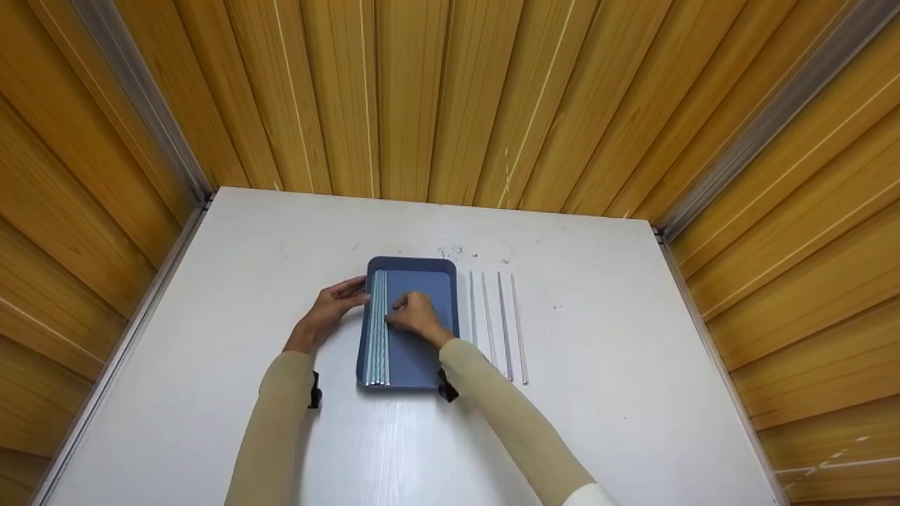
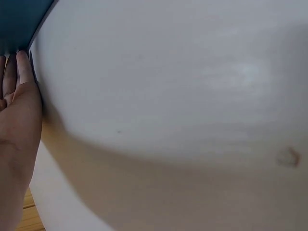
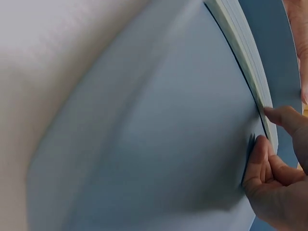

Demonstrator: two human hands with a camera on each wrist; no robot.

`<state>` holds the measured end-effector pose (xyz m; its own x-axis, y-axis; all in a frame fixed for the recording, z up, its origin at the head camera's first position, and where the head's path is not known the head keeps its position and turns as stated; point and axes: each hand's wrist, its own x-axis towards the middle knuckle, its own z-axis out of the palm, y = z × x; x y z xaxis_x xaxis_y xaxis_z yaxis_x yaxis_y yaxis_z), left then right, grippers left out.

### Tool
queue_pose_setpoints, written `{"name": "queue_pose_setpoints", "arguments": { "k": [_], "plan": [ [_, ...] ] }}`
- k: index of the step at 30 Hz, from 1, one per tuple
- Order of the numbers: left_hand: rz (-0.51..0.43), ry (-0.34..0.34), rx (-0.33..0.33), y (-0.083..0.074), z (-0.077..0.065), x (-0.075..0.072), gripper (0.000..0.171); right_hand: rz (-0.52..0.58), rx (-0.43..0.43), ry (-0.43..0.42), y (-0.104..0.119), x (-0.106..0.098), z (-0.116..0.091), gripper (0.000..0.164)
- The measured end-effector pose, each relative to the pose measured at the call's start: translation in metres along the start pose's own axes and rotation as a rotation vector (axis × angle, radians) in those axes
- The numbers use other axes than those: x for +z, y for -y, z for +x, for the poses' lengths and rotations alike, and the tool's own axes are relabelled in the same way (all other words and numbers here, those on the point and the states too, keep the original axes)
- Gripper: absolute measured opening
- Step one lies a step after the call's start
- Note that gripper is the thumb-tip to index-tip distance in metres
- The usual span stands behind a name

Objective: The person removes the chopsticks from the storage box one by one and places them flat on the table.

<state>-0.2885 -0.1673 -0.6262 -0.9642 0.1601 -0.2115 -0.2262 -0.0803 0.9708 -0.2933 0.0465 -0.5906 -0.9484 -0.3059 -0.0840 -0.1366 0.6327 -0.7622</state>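
Note:
A blue rectangular tray stands lengthwise before me. Along its left inner side lies a row of slim, silvery metal chopsticks, side by side. At the tray's left wall is my left hand, its fingers extended against the outside; in the left wrist view these fingers look straight. Inside the tray, my right hand touches the right edge of the row. The right wrist view has one fingertip on that edge and the other fingers curled beside it, close over the tray floor, with no chopstick visible between them.
Several more loose chopsticks lie roughly parallel on the white table, just right of the tray; the right forearm partly covers them. Wood-patterned panels enclose the back and sides. Small dark marks dot the tabletop behind the tray.

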Motion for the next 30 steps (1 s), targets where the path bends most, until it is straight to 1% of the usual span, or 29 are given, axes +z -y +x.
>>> {"name": "queue_pose_setpoints", "arguments": {
  "k": [2, 5, 7, 9, 12, 16, 20, 23, 30],
  "plan": [
    [0.009, -0.004, 0.001, 0.000, 0.000, 0.000, 0.065, -0.042, -0.016, -0.026, 0.000, 0.003, 0.000, 0.025],
    [0.006, 0.006, 0.011, 0.000, 0.000, 0.001, 0.064, -0.070, -0.020, -0.060, 0.000, 0.005, 0.000, 0.021],
    [0.007, 0.008, 0.015, 0.000, 0.000, 0.001, 0.064, -0.071, -0.026, -0.068, 0.000, 0.005, 0.000, 0.020],
    [0.004, 0.010, 0.015, 0.001, 0.000, 0.000, 0.065, -0.061, -0.032, -0.062, 0.001, 0.004, -0.001, 0.020],
    [0.008, 0.005, 0.015, 0.002, 0.000, -0.001, 0.065, -0.042, -0.042, -0.030, 0.003, 0.001, -0.003, 0.022],
    [0.014, 0.001, 0.023, 0.002, -0.001, -0.001, 0.065, -0.073, -0.083, -0.001, 0.004, -0.003, -0.007, 0.026],
    [0.018, 0.004, 0.029, 0.003, 0.000, -0.001, 0.064, -0.120, -0.138, -0.015, 0.002, -0.005, -0.010, 0.020],
    [0.024, 0.010, 0.029, 0.003, 0.000, -0.001, 0.064, -0.113, -0.148, -0.020, 0.000, -0.007, -0.012, 0.019],
    [-0.005, 0.012, 0.027, 0.002, -0.001, -0.002, 0.064, -0.099, -0.190, -0.026, -0.004, -0.015, -0.019, 0.016]
  ]
}}
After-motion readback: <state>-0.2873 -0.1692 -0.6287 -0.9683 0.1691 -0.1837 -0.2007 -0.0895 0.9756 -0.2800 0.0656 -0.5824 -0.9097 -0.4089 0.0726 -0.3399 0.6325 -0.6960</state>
